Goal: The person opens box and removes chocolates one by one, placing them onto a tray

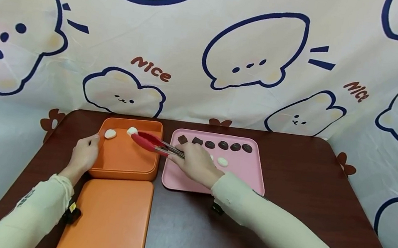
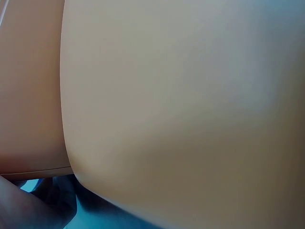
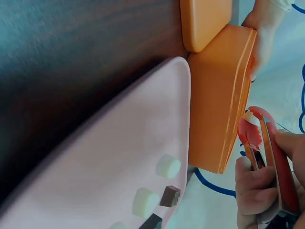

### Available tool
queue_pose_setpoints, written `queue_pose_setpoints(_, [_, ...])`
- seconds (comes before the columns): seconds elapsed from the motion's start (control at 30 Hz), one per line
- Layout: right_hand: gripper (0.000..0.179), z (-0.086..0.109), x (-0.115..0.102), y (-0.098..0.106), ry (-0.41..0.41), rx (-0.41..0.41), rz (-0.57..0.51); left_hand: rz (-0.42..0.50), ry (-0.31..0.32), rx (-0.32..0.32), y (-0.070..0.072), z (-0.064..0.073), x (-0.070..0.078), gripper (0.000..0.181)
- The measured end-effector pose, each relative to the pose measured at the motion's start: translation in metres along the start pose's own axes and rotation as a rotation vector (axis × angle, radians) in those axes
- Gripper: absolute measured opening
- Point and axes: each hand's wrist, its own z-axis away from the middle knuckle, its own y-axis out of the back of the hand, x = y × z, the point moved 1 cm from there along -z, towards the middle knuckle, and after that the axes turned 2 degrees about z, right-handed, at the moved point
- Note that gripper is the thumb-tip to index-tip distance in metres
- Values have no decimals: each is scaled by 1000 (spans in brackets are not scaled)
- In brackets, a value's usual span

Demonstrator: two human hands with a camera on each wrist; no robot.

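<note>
My right hand (image 1: 196, 163) grips tongs (image 1: 145, 141) with red tips and metal arms. Pinched in those tips, over the orange box, is a white marshmallow-like piece (image 1: 131, 131). Another white piece (image 1: 110, 133) lies inside the orange box (image 1: 122, 172), near its far left corner. My left hand (image 1: 84, 153) holds the box's left wall, thumb by the rim; its fingers are partly hidden. Beneath my right forearm and hand is a pink tray (image 1: 255, 177) with white pieces (image 1: 222, 162), some hidden in the head view, and a row of dark chocolates (image 1: 223, 145).
An orange lid (image 1: 111, 217) lies flat on the dark brown table (image 1: 185, 231), just in front of the box. The pink tray stands right of the box, a narrow gap apart. A patterned cloth (image 1: 189, 55) hangs behind and at both sides.
</note>
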Motion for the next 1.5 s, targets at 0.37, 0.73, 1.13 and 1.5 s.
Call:
queue_pose_setpoints(0.37, [16,25,17,6,-24,7,-101,-8,0,-9,0,2,-1,67])
queue_pose_setpoints(0.73, [24,57,38,19,-50,45,-138,1,12,-9,-1,2,-1,66])
queue_pose_setpoints(1.13, [29,85,61,36,-83,63,-163,1,9,-11,0,1,1,66])
queue_pose_setpoints(1.5, [25,108,87,50,-111,87,-165,3,30,3,-2,0,2,66])
